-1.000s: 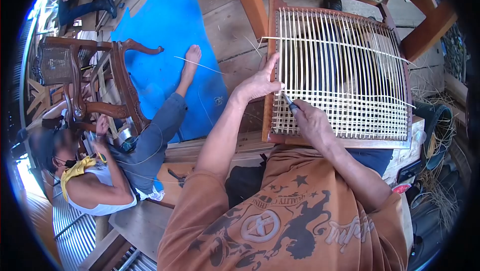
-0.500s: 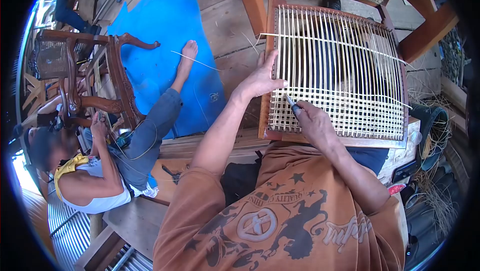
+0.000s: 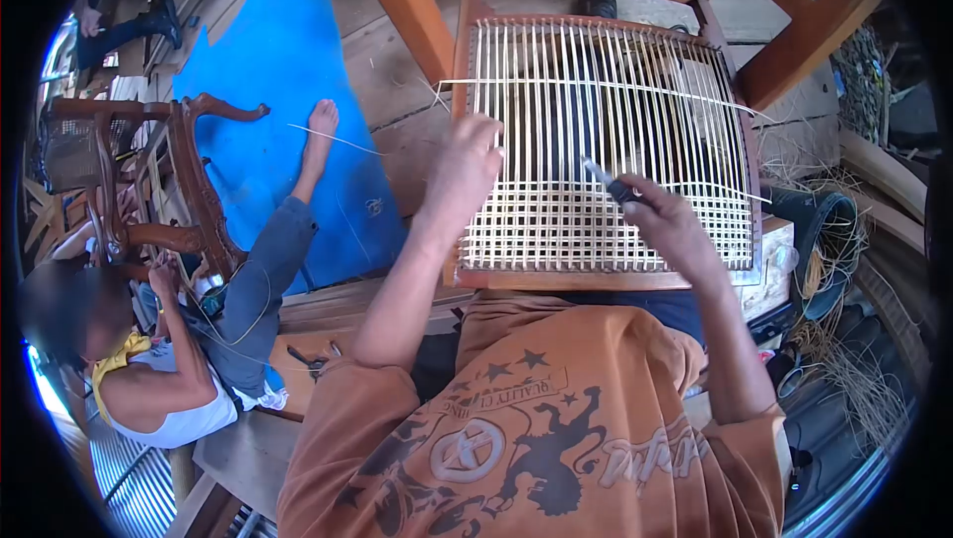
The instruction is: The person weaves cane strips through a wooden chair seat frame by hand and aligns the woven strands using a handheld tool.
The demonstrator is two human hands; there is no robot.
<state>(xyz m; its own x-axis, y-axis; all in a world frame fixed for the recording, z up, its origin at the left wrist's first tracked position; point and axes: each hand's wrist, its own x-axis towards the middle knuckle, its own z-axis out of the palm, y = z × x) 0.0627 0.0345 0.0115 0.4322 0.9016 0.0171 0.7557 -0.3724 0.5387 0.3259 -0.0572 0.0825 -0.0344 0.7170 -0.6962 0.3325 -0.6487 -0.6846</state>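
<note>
A wooden chair seat frame [image 3: 455,268] lies before me, strung with pale cane strands [image 3: 556,131] running away from me. At its near end the cross strands make a square weave [image 3: 596,235]. My right hand [image 3: 667,220] grips an awl-like tool [image 3: 617,186], dark-handled with a pointed metal tip, over the middle of the seat. My left hand [image 3: 465,169] is at the seat's left edge, fingers curled in; whatever they pinch is hidden. One loose cross strand [image 3: 615,87] spans the far part of the seat.
At left a person [image 3: 164,379] sits by a carved wooden chair [image 3: 194,181], one bare foot on a blue mat [image 3: 268,52]. Pliers-like tools [image 3: 310,359] lie beside me. Cane scraps [image 3: 844,339] and a dark container [image 3: 829,230] are at right.
The view has shifted, so the seat appears further left. My left fingers went from spread to curled at the edge. My right hand moved the tool rightward over the seat, away from my left hand.
</note>
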